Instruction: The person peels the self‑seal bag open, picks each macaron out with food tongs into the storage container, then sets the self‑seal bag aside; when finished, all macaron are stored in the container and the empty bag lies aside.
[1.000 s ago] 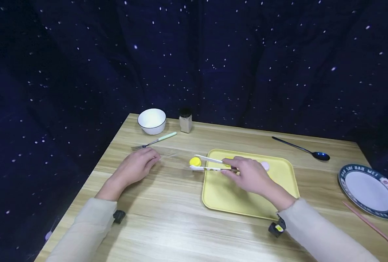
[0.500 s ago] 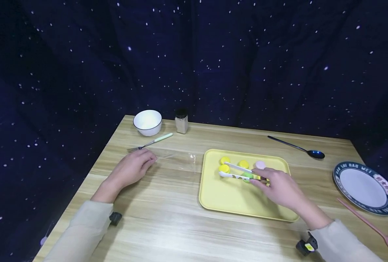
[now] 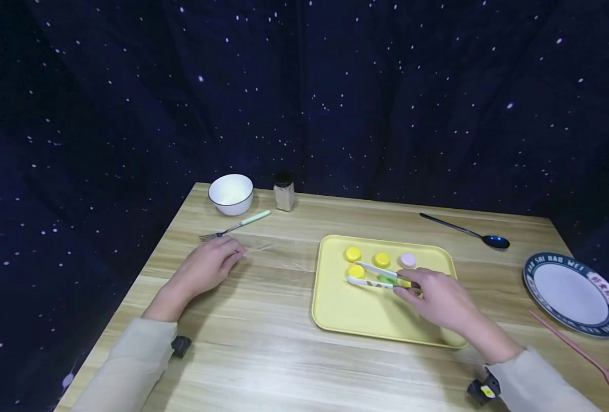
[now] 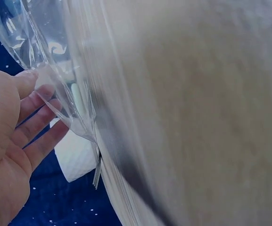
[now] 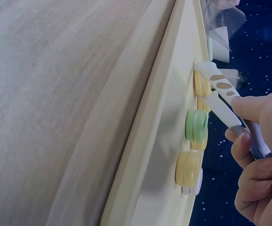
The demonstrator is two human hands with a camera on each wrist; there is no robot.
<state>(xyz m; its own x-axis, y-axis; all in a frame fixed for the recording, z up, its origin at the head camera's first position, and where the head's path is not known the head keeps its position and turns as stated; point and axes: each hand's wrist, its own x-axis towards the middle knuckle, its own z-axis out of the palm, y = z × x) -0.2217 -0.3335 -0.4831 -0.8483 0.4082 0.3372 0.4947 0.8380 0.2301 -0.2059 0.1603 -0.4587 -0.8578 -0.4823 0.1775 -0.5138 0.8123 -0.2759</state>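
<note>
My right hand (image 3: 435, 294) grips white-tipped tongs (image 3: 376, 283) above the yellow tray (image 3: 335, 317). Their tips stand apart on either side of a yellow macaron (image 3: 356, 272) at the tray's left; whether they touch it I cannot tell. Beside it lie a green macaron (image 5: 197, 126), a lilac macaron (image 3: 408, 260) and several more yellow ones, one partly behind the right fingers in the head view. My left hand (image 4: 18, 117) pinches the edge of a clear plastic bag (image 4: 55, 47) between thumb and fingers. The bag lies left of the tray, hard to see in the head view.
A fork (image 3: 237, 225) with a green handle, a white bowl (image 3: 230, 195) and a black-lidded jar (image 3: 284, 194) stand at the back left. On the right are a dark spoon (image 3: 469, 232), a blue-rimmed plate (image 3: 574, 294) and a pink spoon (image 3: 587, 357).
My right hand has carried the yellow macaron in the tongs from left of the tray rightward over it, then lowered it onto the tray. The left hand has stayed at the bag.
</note>
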